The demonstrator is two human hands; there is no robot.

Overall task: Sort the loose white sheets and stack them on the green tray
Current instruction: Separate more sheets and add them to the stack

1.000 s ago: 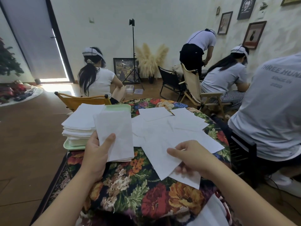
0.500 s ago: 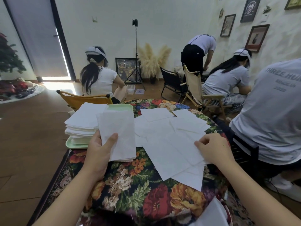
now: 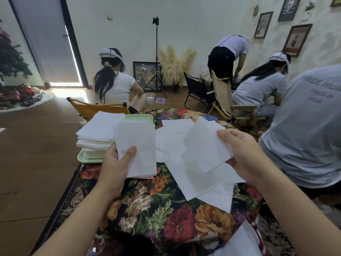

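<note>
- White paper dominates the middle of the frame: loose white sheets point(image 3: 177, 145) lie overlapping on a round table point(image 3: 166, 209) covered in a dark floral cloth.
- At centre left, the left hand point(image 3: 115, 169) grips a small bundle of sheets point(image 3: 137, 148), thumb pressed on the front face and fingers behind; the bundle stands nearly upright, its lower edge just above the cloth.
- At centre right, the right hand point(image 3: 243, 156) pinches a single sheet point(image 3: 206, 145) by its right edge, holding it tilted and lifted over the scattered pile.
- How many of that hand's fingers sit under the paper is hard to tell, since the sheet hides them.
- Left of centre, a green tray point(image 3: 88, 157) rests on the table's left edge, partly overhanging it, and carries a thick stack of sheets point(image 3: 97, 133); the bundle in the left hand overlaps the stack's right side in the view.
- More sheets hang over the table's near right edge, and another white sheet corner point(image 3: 239, 241) shows at the lower right of the frame.
- Beyond the table, upper centre, a person in a white top point(image 3: 114, 85) sits with their back turned in a yellow folding chair point(image 3: 97, 109).
- At the right edge, a person in a grey T-shirt point(image 3: 310, 126) sits close beside the table, back to the camera.
- Further back on the right, two more people work near a wooden chair point(image 3: 227, 97), and a tripod point(image 3: 156, 58) stands by the wall next to pampas grass point(image 3: 175, 63).
</note>
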